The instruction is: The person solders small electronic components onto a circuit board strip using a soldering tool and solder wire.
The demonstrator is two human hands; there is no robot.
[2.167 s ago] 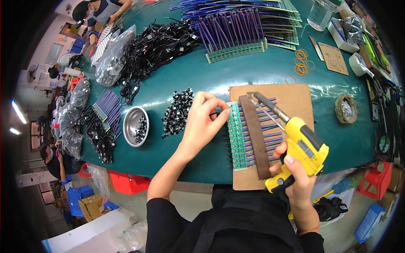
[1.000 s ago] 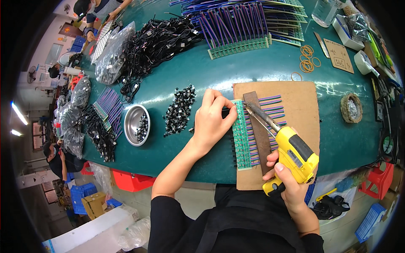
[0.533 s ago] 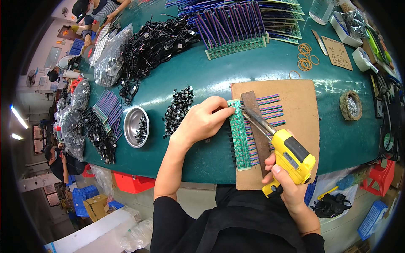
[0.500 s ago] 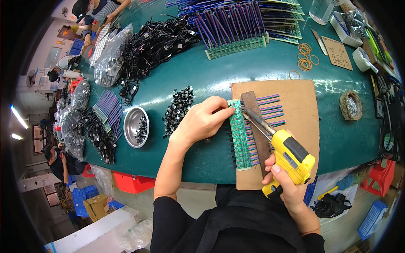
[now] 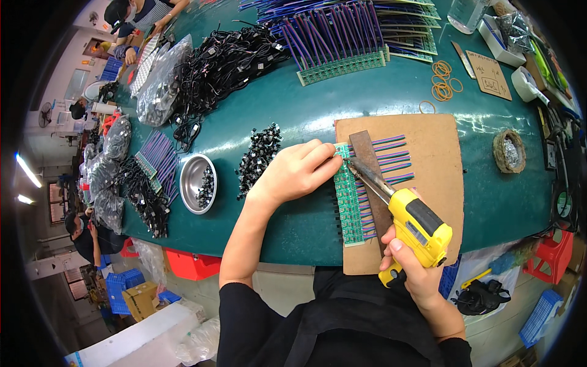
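In my right hand [image 5: 411, 263] is a yellow and black soldering gun [image 5: 422, 223], its metal tip touching or very near the upper end of a green circuit board panel [image 5: 350, 214]. The fingers of my left hand [image 5: 299, 171] are pinched together at the panel's upper left edge; what they hold, if anything, is hidden. Purple and blue wires [image 5: 396, 162] run right from the panel, under a flat rusty metal bar [image 5: 374, 171]. Small black parts stick out along the panel's left edge. Beneath lies a brown board [image 5: 431, 140].
Left of my hand are a heap of small black parts [image 5: 257, 156] and a metal bowl [image 5: 189, 183]. Black cables [image 5: 226, 67] and wired panels [image 5: 342, 67] lie farther back. Rubber bands [image 5: 441, 82] and a round holder [image 5: 509, 151] are at right. Other people work at far left.
The soldering gun and my right hand have shifted slightly left and up. My left hand stays at the panel's upper edge, its fingers moved a little.
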